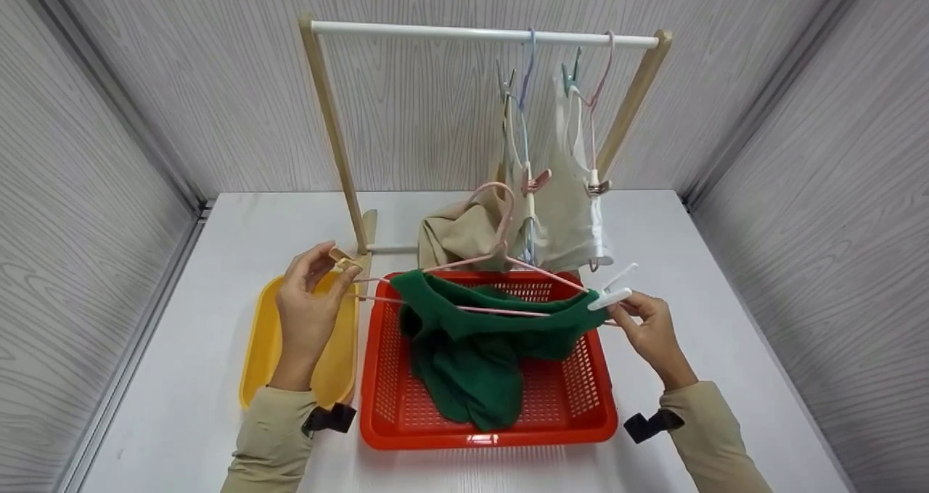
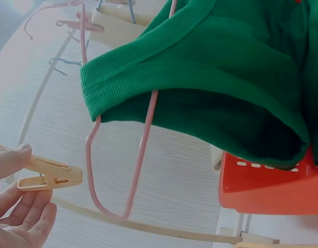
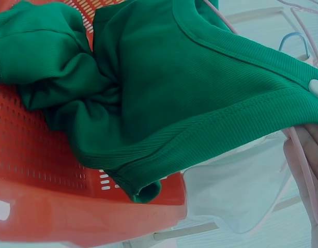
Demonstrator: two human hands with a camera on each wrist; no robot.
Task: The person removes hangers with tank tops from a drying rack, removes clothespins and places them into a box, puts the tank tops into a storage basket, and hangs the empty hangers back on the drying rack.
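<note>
Green top (image 1: 468,355) on a pink hanger (image 1: 501,247), over a red basket (image 1: 486,438)

Grey wood-grain walls (image 1: 406,115) enclose a white table (image 1: 189,333) and a rack (image 1: 421,29) hung with pale clothes (image 1: 570,210). The basket is perforated plastic; the top's soft folds sag into it, and both wrist views reveal ribbed edging. Alongside sits a yellow tray (image 1: 335,355). Only the head view shows both hands. The left hand (image 1: 308,311), thumb and fingertips nearly together, pinches a yellow peg (image 2: 71,174); its wrist view shows the peg apart from the cloth, near the hanger's bare, rounded end. The right hand (image 1: 652,329), fingers curled, holds the hanger's other end beside a white peg (image 1: 608,300).
</note>
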